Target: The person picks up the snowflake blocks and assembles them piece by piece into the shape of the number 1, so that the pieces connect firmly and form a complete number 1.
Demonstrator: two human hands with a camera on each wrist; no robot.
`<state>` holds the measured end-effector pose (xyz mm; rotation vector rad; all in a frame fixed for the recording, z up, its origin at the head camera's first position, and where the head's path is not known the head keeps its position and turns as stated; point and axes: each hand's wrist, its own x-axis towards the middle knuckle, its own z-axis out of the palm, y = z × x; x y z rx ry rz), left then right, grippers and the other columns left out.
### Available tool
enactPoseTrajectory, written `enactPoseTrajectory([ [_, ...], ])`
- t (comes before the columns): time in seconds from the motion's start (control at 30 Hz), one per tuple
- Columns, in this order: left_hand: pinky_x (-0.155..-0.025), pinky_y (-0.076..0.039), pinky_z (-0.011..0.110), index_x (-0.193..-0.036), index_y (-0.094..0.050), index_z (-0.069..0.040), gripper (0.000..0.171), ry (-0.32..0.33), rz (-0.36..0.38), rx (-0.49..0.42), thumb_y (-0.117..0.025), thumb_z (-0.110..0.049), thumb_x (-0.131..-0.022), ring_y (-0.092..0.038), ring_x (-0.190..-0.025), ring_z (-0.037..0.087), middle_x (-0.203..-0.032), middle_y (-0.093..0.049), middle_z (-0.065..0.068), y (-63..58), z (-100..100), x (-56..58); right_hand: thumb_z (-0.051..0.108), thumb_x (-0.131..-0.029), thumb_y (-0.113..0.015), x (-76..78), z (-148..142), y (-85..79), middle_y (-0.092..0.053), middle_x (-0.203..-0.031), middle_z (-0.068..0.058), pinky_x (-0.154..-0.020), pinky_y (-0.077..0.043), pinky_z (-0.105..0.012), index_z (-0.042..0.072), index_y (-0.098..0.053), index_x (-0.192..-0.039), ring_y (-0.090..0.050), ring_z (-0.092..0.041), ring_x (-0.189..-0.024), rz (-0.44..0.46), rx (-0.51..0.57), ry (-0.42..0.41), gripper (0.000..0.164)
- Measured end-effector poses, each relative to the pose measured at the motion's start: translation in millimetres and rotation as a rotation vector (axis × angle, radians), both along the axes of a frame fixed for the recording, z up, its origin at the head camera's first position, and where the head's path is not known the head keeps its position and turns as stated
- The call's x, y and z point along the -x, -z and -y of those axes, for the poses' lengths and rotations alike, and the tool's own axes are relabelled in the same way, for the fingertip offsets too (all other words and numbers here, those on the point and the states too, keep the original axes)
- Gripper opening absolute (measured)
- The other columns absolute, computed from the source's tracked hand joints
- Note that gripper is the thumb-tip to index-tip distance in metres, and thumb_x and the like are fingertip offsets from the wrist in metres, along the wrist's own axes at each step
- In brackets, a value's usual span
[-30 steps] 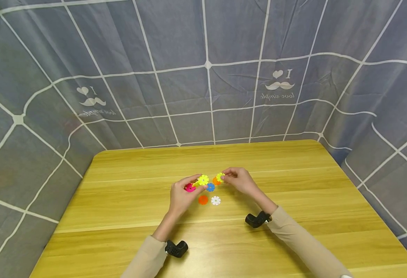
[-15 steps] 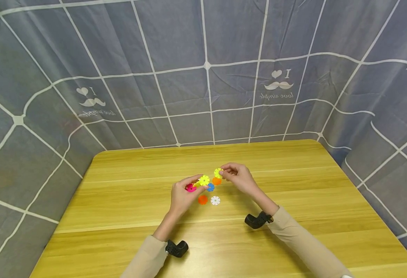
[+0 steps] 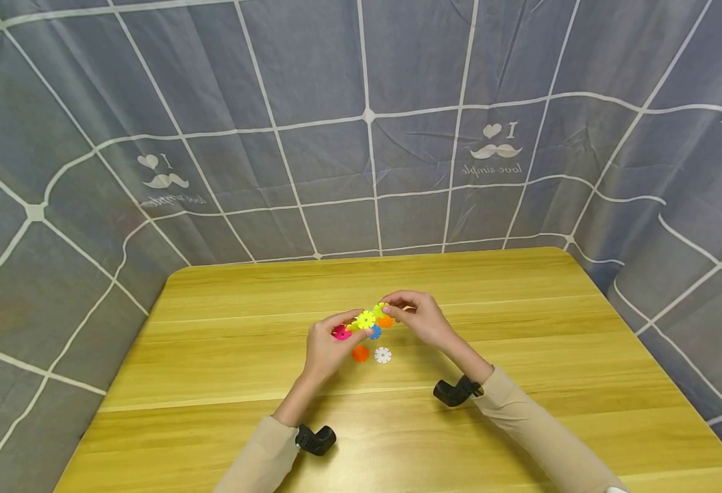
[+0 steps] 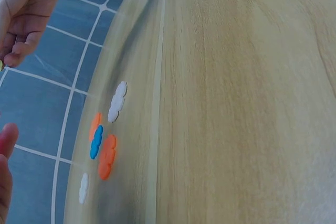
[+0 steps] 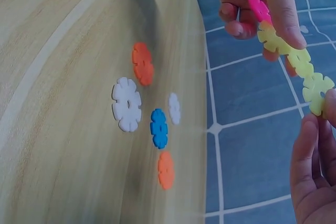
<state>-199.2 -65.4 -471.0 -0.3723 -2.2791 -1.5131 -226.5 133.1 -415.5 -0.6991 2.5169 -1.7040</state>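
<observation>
My left hand grips a short chain of flower-shaped interlocking discs above the table. One is a pink disc; beyond it come a yellow disc and another yellow disc. Between thumb and fingers, my right hand pinches a further yellow disc. Its rim meets the free end of the chain; whether the slots are engaged I cannot tell. The left fingers partly cover the chain. In the left wrist view the chain is out of sight, and only parts of both hands show at the left edge.
Loose discs lie flat on the wooden table beneath the hands: an orange disc, a white disc, a blue disc, a smaller-looking white disc and a second orange disc. A grey-blue curtain hangs behind the table.
The right hand has lifted its yellow disc off the spot by the orange disc and brought it left against the chain's end. The left hand has shifted slightly right.
</observation>
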Motion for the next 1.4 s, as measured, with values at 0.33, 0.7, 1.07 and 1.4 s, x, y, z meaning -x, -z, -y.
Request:
enactPoseTrajectory([
  [0.33, -0.047, -0.024, 0.014, -0.105, -0.074, -0.003, 0.033, 0.039, 0.044, -0.085, -0.082, -0.013, -0.074, -0.027, -0.051, 0.0, -0.056, -0.043, 0.004, -2.4, -3, -0.7, 0.005, -0.093, -0.061, -8.9, 2, -13.3, -0.068, -0.104, -0.024, -0.075, -0.057, -0.044, -0.007, -0.068, -0.106, -0.063, -0.013, -0.081, 0.024, -0.007, -0.022, 0.019],
  [0.7, -0.057, -0.047, 0.017, -0.104, -0.071, 0.005, 0.023, 0.134, 0.012, -0.037, -0.073, -0.002, -0.082, -0.06, -0.073, 0.011, -0.099, -0.072, 0.02, -32.9, -2, -19.6, 0.004, -0.094, -0.059, -8.0, 1, -11.1, -0.068, -0.104, -0.025, -0.079, -0.054, -0.053, -0.008, -0.066, -0.107, -0.064, -0.037, -0.086, 0.041, 0.01, -0.032, 0.02],
  [1.07, -0.054, -0.047, 0.02, -0.107, -0.067, 0.009, 0.019, 0.202, 0.155, -0.114, -0.059, -0.002, -0.093, -0.06, -0.06, 0.027, -0.081, -0.067, 0.031, -34.3, 1, -18.4, 0.012, -0.093, -0.063, 11.8, -4, 19.9, -0.069, -0.103, -0.02, -0.074, -0.057, -0.035, -0.003, -0.068, -0.107, -0.065, -0.023, -0.083, 0.032, 0.039, -0.034, 0.021],
  [1.4, -0.062, -0.057, 0.045, -0.103, -0.066, 0.008, 0.016, 0.171, 0.186, -0.181, -0.062, -0.003, -0.092, -0.062, -0.061, 0.008, -0.086, -0.066, 0.034, -28.6, 0, -13.8, 0.004, -0.093, -0.061, -7.8, -1, -11.9, -0.068, -0.101, -0.025, -0.077, -0.056, -0.048, -0.009, -0.067, -0.105, -0.066, -0.024, -0.083, 0.035, 0.02, -0.03, 0.019],
])
